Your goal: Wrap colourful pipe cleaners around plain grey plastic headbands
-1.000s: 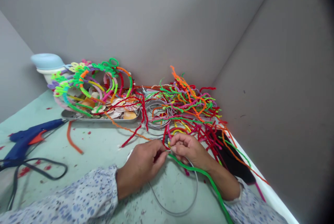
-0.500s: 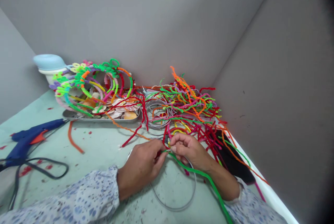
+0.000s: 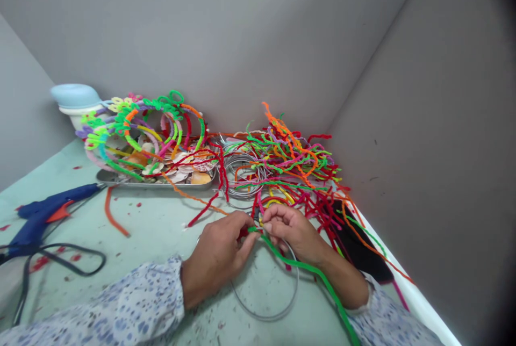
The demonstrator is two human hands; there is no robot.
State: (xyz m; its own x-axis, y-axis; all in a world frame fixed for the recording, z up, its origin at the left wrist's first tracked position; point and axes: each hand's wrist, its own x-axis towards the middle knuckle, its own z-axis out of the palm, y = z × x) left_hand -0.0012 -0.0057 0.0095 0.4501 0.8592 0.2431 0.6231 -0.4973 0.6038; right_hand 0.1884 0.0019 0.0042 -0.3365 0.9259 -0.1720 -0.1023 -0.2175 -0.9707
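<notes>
While left hand (image 3: 220, 246) and right hand (image 3: 296, 232) are pinching wire hoop (image 3: 269, 319) and green chenille (image 3: 289, 261) at lower center, slackening is risking slippage.

Long white sleeves (image 3: 141, 303), blue speckles all over; cuffs (image 3: 178, 284) loosely gathered; fingers (image 3: 278, 213) bare.

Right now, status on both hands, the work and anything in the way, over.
Left hand pinching green pipe cleaner. Right hand gripping thin wire loop, hands nearly meeting. Cleaner's long end passes right forearm; tangled stem pile just beyond.
</notes>
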